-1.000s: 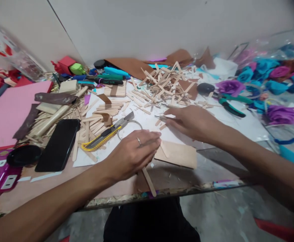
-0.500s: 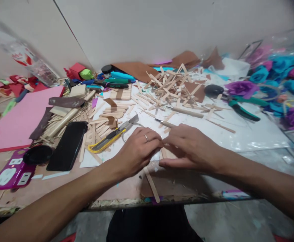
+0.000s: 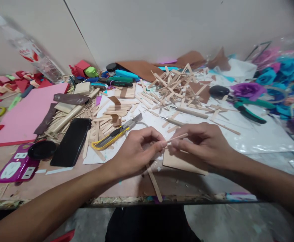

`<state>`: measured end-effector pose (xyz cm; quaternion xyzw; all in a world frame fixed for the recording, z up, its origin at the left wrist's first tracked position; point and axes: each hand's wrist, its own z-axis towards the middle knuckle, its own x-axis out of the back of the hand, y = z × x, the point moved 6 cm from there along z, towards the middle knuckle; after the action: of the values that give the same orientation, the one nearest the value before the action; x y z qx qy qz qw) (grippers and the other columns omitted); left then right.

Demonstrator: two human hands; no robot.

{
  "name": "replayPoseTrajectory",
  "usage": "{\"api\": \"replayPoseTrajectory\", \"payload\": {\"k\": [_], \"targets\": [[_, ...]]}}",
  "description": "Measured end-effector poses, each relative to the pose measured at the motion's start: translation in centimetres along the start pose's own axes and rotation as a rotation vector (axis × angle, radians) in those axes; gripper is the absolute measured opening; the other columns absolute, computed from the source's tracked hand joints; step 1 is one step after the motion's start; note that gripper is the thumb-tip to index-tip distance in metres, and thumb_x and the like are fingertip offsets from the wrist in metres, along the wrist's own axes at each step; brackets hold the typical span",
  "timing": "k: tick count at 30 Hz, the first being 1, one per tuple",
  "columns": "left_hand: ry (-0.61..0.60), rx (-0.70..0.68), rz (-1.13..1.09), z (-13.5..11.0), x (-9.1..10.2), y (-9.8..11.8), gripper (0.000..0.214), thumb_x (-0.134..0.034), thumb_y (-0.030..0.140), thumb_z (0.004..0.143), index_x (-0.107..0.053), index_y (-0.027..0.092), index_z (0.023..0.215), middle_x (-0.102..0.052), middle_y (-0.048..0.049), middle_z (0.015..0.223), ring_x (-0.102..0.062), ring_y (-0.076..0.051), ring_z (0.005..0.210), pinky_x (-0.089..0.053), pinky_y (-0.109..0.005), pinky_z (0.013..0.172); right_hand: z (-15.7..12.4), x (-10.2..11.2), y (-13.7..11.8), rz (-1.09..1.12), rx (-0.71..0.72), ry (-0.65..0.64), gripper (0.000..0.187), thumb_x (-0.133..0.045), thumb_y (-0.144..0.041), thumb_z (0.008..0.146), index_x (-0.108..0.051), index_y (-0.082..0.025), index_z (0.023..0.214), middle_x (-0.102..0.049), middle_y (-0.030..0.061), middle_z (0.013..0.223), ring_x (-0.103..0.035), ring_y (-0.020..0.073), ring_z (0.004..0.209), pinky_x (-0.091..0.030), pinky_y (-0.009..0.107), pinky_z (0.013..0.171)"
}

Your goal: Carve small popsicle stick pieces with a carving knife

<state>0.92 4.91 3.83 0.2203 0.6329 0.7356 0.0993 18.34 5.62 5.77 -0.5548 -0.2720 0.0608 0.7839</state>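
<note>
My left hand (image 3: 144, 146) is closed, pinching one end of a short wooden craft stick (image 3: 181, 137) between thumb and fingers. The stick slants up to the right across the fingertips of my right hand (image 3: 203, 143), which are also closed at it. Below my right hand a flat wooden piece (image 3: 182, 163) lies at the edge of the white sheet, partly in shadow. A loose craft stick (image 3: 154, 183) points toward the table's front edge under my left wrist. Just beyond my hands rests a carving tool with a pale handle (image 3: 173, 121).
Left of my hands lie a yellow utility knife (image 3: 114, 135) with its blade out and a black phone (image 3: 71, 143). A heap of craft sticks (image 3: 174, 84) sits at the back. Green-handled pliers (image 3: 250, 112) and paper flowers (image 3: 249, 89) are at the right.
My hands have turned and lifted slightly, so the short stick now shows between them. More of the flat wooden piece below my right hand is visible. The whole view has shifted slightly.
</note>
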Motion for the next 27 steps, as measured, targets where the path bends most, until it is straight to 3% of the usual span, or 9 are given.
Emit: {"api": "replayPoseTrajectory", "payload": {"k": [4,7,12,17,27], "targets": [[0.019,0.143,-0.203,-0.1,-0.1,-0.6,0.026,-0.074,0.039,0.098,-0.067,0.015,0.091,-0.071,-0.0027,0.077,-0.064,-0.011,0.066,-0.049,-0.02,0.061,0.1,-0.8,1.6,0.357,-0.231,0.043,0.016,-0.079,-0.033,0.091,-0.077,-0.02,0.082,-0.076,0.0026,0.069,-0.071,0.0168,0.062,-0.058,0.03,0.058],[0.016,0.181,-0.384,0.2,-0.1,-1.0,0.028,-0.073,0.04,0.098,-0.068,0.013,0.091,-0.075,-0.005,0.078,-0.067,-0.011,0.063,-0.051,-0.02,0.058,0.1,-0.9,2.3,0.442,-0.269,0.066,0.018,-0.083,-0.035,0.088,-0.078,-0.019,0.082,-0.075,0.0031,0.068,-0.07,0.0163,0.06,-0.059,0.03,0.059],[-0.116,0.284,-0.726,0.2,-1.1,-1.6,0.026,-0.074,0.037,0.098,-0.07,0.012,0.101,-0.08,-0.0094,0.079,-0.077,-0.018,0.065,-0.057,-0.021,0.056,0.2,-0.9,3.1,0.57,-0.287,0.009,0.017,-0.085,-0.033,0.088,-0.078,-0.017,0.087,-0.076,0.0027,0.069,-0.071,0.0153,0.061,-0.058,0.028,0.061],[-0.199,0.332,-0.798,-0.3,-1.8,-1.6,0.027,-0.076,0.039,0.097,-0.067,0.013,0.1,-0.08,-0.009,0.073,-0.078,-0.019,0.06,-0.058,-0.019,0.052,0.1,-1.4,2.8,0.643,-0.283,-0.07,0.017,-0.086,-0.032,0.087,-0.078,-0.018,0.083,-0.076,0.0022,0.067,-0.07,0.0149,0.059,-0.058,0.028,0.06],[-0.205,0.352,-0.804,-0.5,-1.8,-2.0,0.03,-0.078,0.039,0.096,-0.062,0.014,0.092,-0.081,-0.0108,0.075,-0.08,-0.021,0.061,-0.059,-0.018,0.049,0.4,-1.4,1.7,0.577,-0.26,-0.081,0.028,-0.089,-0.041,0.082,-0.076,-0.017,0.078,-0.074,0.0017,0.064,-0.068,0.0138,0.056,-0.06,0.028,0.058]]}}
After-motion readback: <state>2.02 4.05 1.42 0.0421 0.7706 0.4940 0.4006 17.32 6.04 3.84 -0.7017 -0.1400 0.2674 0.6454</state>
